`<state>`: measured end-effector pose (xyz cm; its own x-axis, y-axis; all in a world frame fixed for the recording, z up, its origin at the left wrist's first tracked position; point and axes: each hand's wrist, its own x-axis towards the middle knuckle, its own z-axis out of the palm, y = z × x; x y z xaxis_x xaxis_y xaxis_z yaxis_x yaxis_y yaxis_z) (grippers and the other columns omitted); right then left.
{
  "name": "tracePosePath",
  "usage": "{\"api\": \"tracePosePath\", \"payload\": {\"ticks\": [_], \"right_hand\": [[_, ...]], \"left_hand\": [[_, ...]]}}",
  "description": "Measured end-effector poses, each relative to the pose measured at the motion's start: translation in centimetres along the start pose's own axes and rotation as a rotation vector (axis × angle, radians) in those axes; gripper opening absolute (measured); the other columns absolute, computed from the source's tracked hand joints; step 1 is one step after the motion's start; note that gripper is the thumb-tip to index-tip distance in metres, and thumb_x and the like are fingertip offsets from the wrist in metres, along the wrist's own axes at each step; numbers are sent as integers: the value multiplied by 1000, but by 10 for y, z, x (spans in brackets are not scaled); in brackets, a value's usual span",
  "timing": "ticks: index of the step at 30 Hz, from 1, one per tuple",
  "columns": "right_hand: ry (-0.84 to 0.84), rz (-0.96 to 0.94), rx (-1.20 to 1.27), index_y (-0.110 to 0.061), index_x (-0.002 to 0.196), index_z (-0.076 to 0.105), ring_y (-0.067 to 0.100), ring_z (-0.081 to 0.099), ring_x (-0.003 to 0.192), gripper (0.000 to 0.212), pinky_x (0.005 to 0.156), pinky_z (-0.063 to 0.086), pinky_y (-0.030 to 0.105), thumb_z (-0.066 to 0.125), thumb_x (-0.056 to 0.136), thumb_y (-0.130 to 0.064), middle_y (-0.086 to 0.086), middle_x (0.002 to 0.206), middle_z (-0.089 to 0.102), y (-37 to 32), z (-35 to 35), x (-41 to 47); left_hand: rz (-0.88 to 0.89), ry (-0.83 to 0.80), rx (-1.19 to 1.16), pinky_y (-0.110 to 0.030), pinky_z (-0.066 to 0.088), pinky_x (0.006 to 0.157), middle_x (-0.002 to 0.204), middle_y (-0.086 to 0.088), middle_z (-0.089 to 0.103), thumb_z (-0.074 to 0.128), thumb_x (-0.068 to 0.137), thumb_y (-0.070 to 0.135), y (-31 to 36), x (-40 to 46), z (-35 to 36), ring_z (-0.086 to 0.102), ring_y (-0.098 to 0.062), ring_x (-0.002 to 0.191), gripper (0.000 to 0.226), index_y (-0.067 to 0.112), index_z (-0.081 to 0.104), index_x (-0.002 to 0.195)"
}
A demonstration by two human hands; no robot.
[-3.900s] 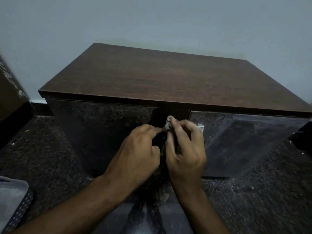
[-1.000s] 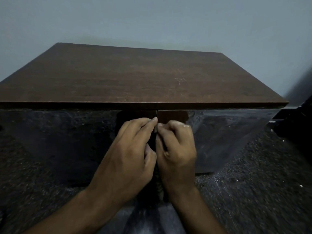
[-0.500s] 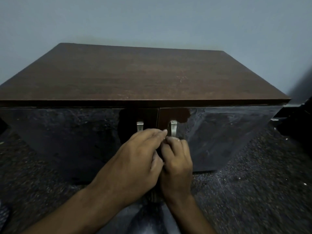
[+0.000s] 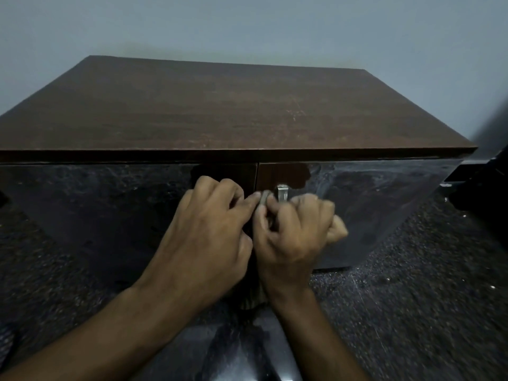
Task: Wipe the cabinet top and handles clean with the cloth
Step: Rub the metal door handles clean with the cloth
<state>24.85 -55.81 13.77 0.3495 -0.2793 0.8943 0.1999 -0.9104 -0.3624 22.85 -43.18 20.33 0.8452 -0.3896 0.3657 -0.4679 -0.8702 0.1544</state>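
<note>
Hands bunched at cabinet (image 4: 233, 114) doors: left hand (image 4: 209, 237) and right hand (image 4: 294, 232) both pinched cloth (image 4: 264, 198) beside handle (image 4: 282, 192).

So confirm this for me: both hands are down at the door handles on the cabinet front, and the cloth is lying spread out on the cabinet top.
Not quite. The head view shows the cabinet top bare, with no cloth on it. A small bit of cloth shows pinched between the left hand and right hand. The rest holds: both hands are at the cabinet front, beside the metal handle.
</note>
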Motion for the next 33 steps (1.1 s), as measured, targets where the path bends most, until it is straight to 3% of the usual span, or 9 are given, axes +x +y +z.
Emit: {"api": "tracePosePath", "payload": {"ticks": [3, 7, 11, 15, 18, 20, 25, 27, 33], "right_hand": [[59, 37, -13, -15, 66, 64, 20, 53, 78, 18, 79, 34, 44, 75, 79, -15, 0, 72, 55, -3, 4, 12], [-103, 38, -51, -14, 67, 61, 20, 52, 77, 20, 80, 32, 40, 76, 81, -12, 0, 73, 56, 11, 7, -29], [-111, 87, 168, -3, 74, 68, 24, 54, 74, 12, 69, 47, 42, 78, 81, -1, 8, 77, 59, 18, -5, -32], [10, 193, 326, 7, 87, 73, 14, 60, 85, 4, 79, 52, 20, 75, 84, 5, 14, 89, 64, 10, -18, 8], [-25, 327, 397, 3, 101, 76, 11, 62, 85, 13, 76, 52, 14, 73, 87, 2, 13, 94, 63, 13, -11, 19], [-77, 338, 420, 1, 110, 74, 10, 62, 90, 19, 79, 50, 11, 69, 92, -3, 12, 99, 62, 11, -9, 9], [-172, 299, 351, 1, 126, 66, 9, 56, 95, 33, 86, 45, 9, 65, 95, -12, 12, 106, 59, 9, -14, -12], [-143, 276, 348, 2, 121, 69, 13, 58, 93, 29, 84, 48, 11, 67, 93, -6, 14, 103, 61, 7, -13, -4], [-86, 162, 299, 4, 113, 72, 24, 66, 92, 21, 78, 58, 35, 68, 94, -2, 16, 100, 67, 12, -7, -3]], "left_hand": [[-1, -9, 31, -25, 24, 78, 113, 2, 53, 57, 73, 25, 0, -1, 2, 40, -16, 99, 63, 16, 54, 136], [59, -32, 7, -27, 35, 85, 120, 0, 56, 51, 76, 26, 0, -1, 5, 44, -17, 107, 59, 12, 56, 134], [97, -80, -101, -24, 39, 101, 125, 3, 54, 48, 82, 24, -1, -4, 12, 44, -12, 116, 57, 11, 51, 138], [25, -71, -368, -10, 32, 103, 133, 10, 49, 54, 86, 14, 3, -4, 17, 41, 0, 122, 59, 16, 43, 144], [-116, -62, -604, 0, 29, 98, 136, 22, 44, 57, 86, 9, 15, -2, 15, 40, 11, 123, 67, 26, 37, 148], [-202, -90, -761, -2, 35, 96, 136, 24, 46, 55, 81, 13, 21, 2, 17, 43, 13, 120, 71, 29, 37, 147], [-346, -155, -967, -27, 47, 101, 130, 20, 54, 51, 69, 22, 15, 5, 32, 52, 1, 119, 76, 36, 43, 143], [-356, -171, -997, -28, 47, 101, 130, 18, 57, 51, 68, 18, 15, 6, 33, 53, 0, 120, 76, 35, 44, 142], [-423, -145, -1124, -22, 46, 99, 125, 10, 61, 55, 76, -2, 17, 8, 29, 56, -1, 116, 68, 22, 49, 139]]}}
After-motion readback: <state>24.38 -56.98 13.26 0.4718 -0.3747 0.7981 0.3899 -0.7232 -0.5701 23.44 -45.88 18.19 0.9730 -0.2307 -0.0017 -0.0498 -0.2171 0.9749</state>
